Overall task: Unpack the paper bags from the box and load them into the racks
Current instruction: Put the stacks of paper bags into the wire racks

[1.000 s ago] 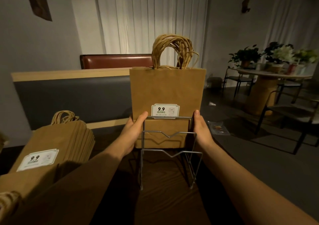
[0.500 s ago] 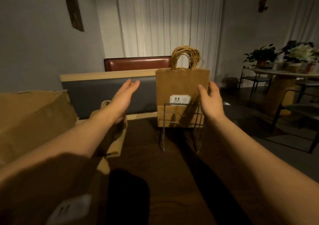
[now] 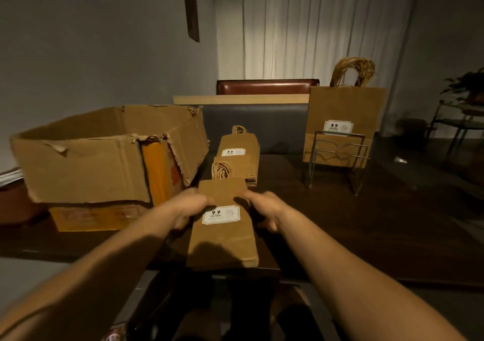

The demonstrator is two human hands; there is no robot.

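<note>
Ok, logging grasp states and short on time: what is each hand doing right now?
Left hand: grips the left edge of the near stack of paper bags.
Right hand: grips the right edge of the same stack.

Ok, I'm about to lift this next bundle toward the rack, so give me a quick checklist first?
1. Both hands on near stack of bags: left hand and right hand grip its sides, ok.
2. Stack squared: edges look aligned, ok.
3. Wire rack upright: ok.
4. Free room in rack: bags in the rack fill it, cannot tell.
5. Path over table: ok.
</note>
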